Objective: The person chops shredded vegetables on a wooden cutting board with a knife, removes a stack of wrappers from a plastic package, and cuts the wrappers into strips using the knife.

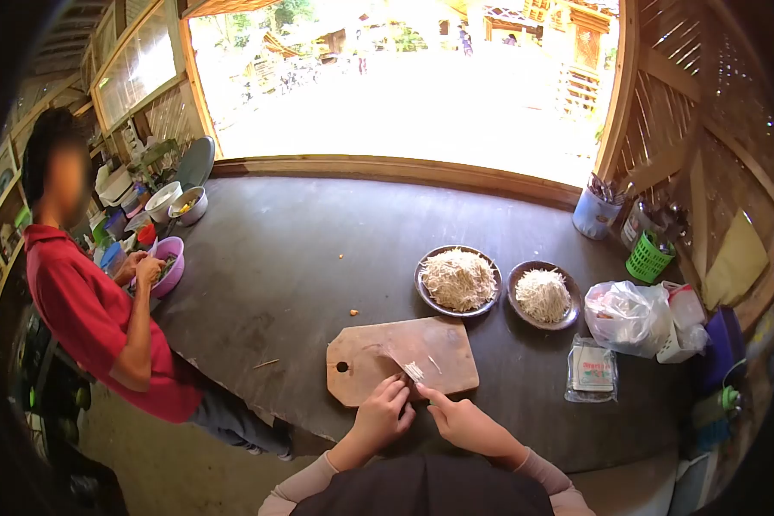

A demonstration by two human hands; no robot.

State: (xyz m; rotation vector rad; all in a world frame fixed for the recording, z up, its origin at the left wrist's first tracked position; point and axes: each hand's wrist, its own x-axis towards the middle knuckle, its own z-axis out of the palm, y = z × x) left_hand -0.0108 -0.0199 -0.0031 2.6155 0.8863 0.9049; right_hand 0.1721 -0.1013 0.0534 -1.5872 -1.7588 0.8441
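Observation:
A wooden cutting board (370,344) with a hole at its left end lies at the near edge of the dark table. My right hand (464,421) is closed around a knife, its thin blade (394,355) angled up and left over the board. Thin pale shreds (414,371) lie against the blade, and a loose strip is just to the right. My left hand (383,411) presses down at the board's near edge beside the knife, fingers curled; what they hold is hidden. Beyond the board stand two dark plates heaped with pale shreds, a larger heap (458,279) and a smaller heap (543,296).
On the right are a plastic bag (628,316), a wrapped packet (592,370), a green basket (649,256) and a utensil container (597,211). A person in a red shirt (103,318) works at the left over a purple basin (170,268), near several bowls.

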